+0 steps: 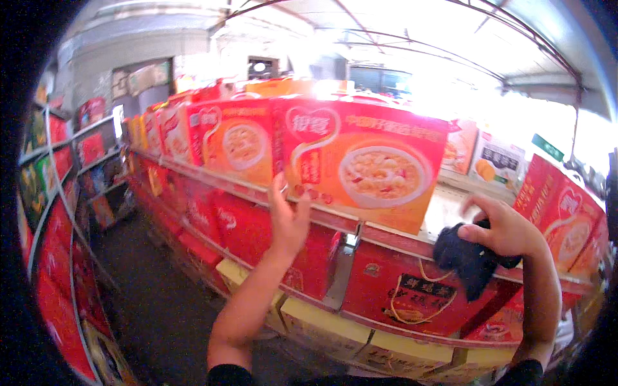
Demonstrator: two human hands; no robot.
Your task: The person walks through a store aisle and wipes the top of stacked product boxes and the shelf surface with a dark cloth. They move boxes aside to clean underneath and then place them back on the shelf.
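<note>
A large red-and-orange carton (pixel 367 164) with a printed bowl of food stands on the upper shelf straight before me, its front bearing writing. My left hand (pixel 289 219) is raised at the carton's lower left corner, fingers apart and nothing visible in them. Whether its fingertips touch the cardboard I cannot tell. A bunched dark cloth (pixel 466 258) hangs from my right hand (pixel 504 229), over the shelf's front edge and right of the carton. Left of the large carton, a similar carton (pixel 239 140) stands in the same row.
Red gift boxes (pixel 410 289) fill the lower shelf, with yellowish cartons (pixel 323 328) beneath. More red cartons (pixel 565 217) stand at the right, near a white box (pixel 497 159). Across the dark aisle floor (pixel 159 289), another rack (pixel 48 149) holds packages.
</note>
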